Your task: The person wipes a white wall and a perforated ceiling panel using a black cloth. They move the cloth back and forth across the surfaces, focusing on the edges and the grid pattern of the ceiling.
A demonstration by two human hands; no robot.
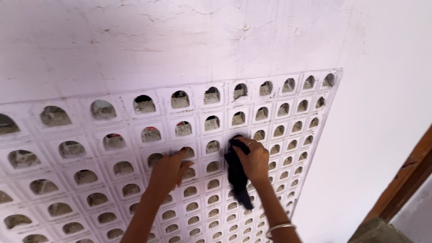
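Two hands are working up against a white vent grille [279,148] set in a wall. Right hand [253,159] is closing tight around a dark cloth [237,173], bunching its top against the grille while the loose tail is hanging down toward 6 o'clock. One ring is showing on a finger, one bangle [280,227] is sitting on that wrist. Left hand [168,171] is holding nothing: fingers half curled, index tip stretching toward 1 o'clock and touching the grille just at 9 o'clock of the cloth.

Progress, judging only from how it looks: wiping is looking early or midway. Openings [145,104] all across the grille are showing grey grit inside, including those right around the cloth, so no clearly cleaned patch is standing out; most of the grid is looking undone.

Counts: two hands, one cloth, one grille. Openings are running to many dozens in rows; exact number cannot be told, since the grille is running off frame at 9 and 6 o'clock. White plaster wall [180,40] is spreading at 12 o'clock, one brown wooden frame [407,180] is showing at 4 o'clock.
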